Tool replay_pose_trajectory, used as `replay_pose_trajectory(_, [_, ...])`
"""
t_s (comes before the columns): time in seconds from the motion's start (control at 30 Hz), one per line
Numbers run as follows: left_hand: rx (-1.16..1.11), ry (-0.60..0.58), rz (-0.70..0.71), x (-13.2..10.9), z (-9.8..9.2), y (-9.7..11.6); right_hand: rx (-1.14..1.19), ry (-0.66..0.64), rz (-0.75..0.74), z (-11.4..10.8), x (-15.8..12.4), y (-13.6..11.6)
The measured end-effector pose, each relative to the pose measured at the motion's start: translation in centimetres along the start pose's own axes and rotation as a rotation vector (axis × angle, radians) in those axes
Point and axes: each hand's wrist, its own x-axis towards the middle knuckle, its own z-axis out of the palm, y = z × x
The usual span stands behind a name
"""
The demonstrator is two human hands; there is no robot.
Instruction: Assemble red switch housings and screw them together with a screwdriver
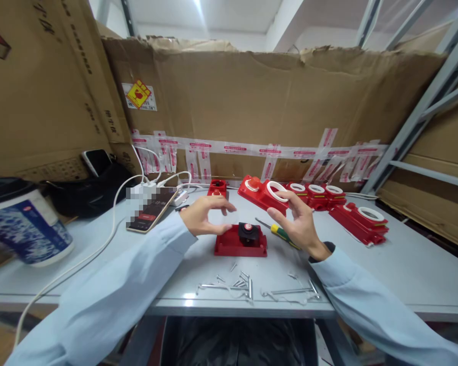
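Note:
My left hand [208, 214] hovers at the left of an open red box base [240, 249], fingers apart and nothing held. Inside that base sits a black switch part [248, 233] with a red and white top. My right hand [301, 223] has its thumb and fingers at the right end of a tilted red switch box cover [260, 196], which it seems to grip. On the cover are a red knob [254, 182] and a white ring [270, 189]. A yellow-green screwdriver [280, 233] lies under my right hand, partly hidden.
Several screws and metal rods [244, 285] lie near the front edge. More red boxes [316, 195] line the back; another red box [361, 223] is at right. At left are a phone [150, 211], white cables, a black pouch [84, 190] and a lidded cup [26, 223]. Cardboard [229, 101] stands behind.

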Motion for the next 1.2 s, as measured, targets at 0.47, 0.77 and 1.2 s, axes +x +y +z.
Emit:
replay_pose_trajectory(0.47, [0.13, -0.103, 0.006, 2.2, 3.7, 1.8, -0.023, 0.016, 0.007, -0.1, 0.1, -0.1])
replay_pose_trajectory(0.77, [0.114, -0.087, 0.013, 2.1, 4.0, 1.3, -0.041, 0.004, 0.002, -0.1, 0.1, -0.3])
replay_pose_trajectory(1.2, [0.089, -0.059, 0.027, 1.9, 4.2, 0.9, -0.051, -0.011, 0.006, -0.1, 0.0, -0.2])
